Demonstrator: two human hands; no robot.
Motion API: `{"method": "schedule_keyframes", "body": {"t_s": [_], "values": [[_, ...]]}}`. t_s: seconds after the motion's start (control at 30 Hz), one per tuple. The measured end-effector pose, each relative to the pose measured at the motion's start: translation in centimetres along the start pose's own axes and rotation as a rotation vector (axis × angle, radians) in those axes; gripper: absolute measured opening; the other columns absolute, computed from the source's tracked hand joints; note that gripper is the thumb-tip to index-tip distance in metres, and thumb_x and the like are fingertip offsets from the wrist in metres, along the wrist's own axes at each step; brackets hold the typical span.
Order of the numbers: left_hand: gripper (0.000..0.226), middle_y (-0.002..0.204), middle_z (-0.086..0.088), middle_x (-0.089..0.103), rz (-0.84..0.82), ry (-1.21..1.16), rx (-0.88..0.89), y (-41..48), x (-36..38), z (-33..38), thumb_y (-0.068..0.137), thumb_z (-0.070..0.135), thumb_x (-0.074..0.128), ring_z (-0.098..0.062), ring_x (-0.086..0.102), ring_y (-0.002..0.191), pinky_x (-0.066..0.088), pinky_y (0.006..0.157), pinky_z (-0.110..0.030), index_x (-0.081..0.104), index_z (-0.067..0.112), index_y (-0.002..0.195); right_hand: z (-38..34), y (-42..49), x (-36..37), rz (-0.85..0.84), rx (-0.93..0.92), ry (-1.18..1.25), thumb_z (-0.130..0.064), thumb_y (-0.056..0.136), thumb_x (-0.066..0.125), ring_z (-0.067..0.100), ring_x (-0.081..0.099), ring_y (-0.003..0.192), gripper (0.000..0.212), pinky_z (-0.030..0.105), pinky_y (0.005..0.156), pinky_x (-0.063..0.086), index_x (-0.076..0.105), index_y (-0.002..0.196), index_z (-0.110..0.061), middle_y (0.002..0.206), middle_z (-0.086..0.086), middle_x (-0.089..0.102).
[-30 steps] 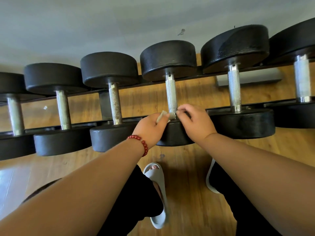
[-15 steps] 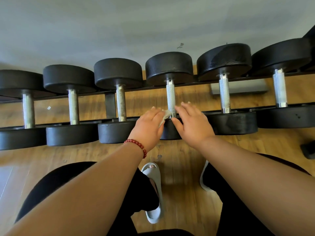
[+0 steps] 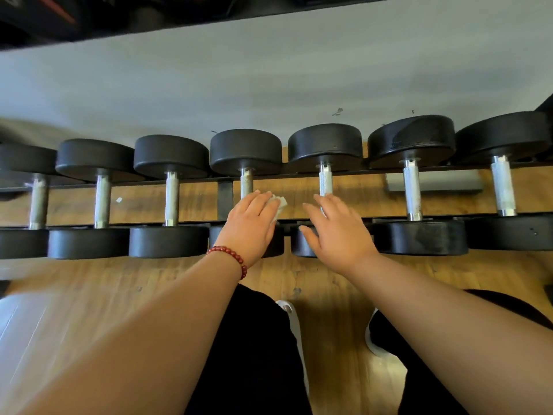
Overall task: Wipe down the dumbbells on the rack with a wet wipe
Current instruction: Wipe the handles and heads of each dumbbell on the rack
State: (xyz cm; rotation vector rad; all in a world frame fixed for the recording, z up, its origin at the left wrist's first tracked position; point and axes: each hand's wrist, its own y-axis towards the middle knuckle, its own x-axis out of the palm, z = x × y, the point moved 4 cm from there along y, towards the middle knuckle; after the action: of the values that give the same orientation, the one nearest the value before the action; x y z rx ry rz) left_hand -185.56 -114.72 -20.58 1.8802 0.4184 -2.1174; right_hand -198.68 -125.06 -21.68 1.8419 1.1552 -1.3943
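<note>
Several black dumbbells with silver handles lie in a row on a low black rack (image 3: 377, 170). My left hand (image 3: 251, 226), with a red bead bracelet, holds a crumpled white wet wipe (image 3: 279, 205) just right of the handle of one middle dumbbell (image 3: 245, 151). The wipe sticks out past my fingertips. My right hand (image 3: 335, 232) hovers with straight, spread fingers over the handle and near head of the neighbouring dumbbell (image 3: 325, 145) to the right. It holds nothing. Both hands hide the lower parts of those two handles.
A grey wall (image 3: 269, 85) rises right behind the rack, with a dark shelf (image 3: 179, 13) above it. The wooden floor (image 3: 329, 283) runs under the rack. My legs in black and white slippers (image 3: 294, 324) are below. A small white scrap (image 3: 118, 200) lies on the floor under the rack.
Both hands were together at one handle with the wipe. My left hand has carried the wipe left to the neighbouring dumbbell, my right hand has opened, and the view has pulled back.
</note>
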Motion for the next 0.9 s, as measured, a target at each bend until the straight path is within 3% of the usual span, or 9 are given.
{"method": "schedule_keyframes", "body": {"t_s": [0.6, 0.9], "values": [[0.048, 0.154, -0.007, 0.035, -0.016, 0.017, -0.082, 0.9, 2.7, -10.3, 0.100, 0.024, 0.044, -0.027, 0.025, 0.145, 0.022, 0.120, -0.042, 0.038, 0.013, 0.147, -5.5, 8.9, 3.1, -0.058, -0.082, -0.038, -0.042, 0.102, 0.038, 0.026, 0.016, 0.148, 0.051, 0.043, 0.118, 0.018, 0.034, 0.149, -0.022, 0.158, 0.004, 0.027], [0.045, 0.150, -0.006, 0.040, 0.000, -0.103, -0.095, 3.6, 5.5, -14.2, 0.100, 0.023, 0.046, -0.026, 0.029, 0.142, 0.024, 0.117, -0.039, 0.043, 0.013, 0.144, -6.4, 12.8, 5.8, -0.059, -0.049, 0.002, -0.042, 0.102, 0.037, 0.024, 0.020, 0.147, 0.050, 0.041, 0.116, 0.022, 0.038, 0.147, -0.021, 0.155, 0.005, 0.032]]}}
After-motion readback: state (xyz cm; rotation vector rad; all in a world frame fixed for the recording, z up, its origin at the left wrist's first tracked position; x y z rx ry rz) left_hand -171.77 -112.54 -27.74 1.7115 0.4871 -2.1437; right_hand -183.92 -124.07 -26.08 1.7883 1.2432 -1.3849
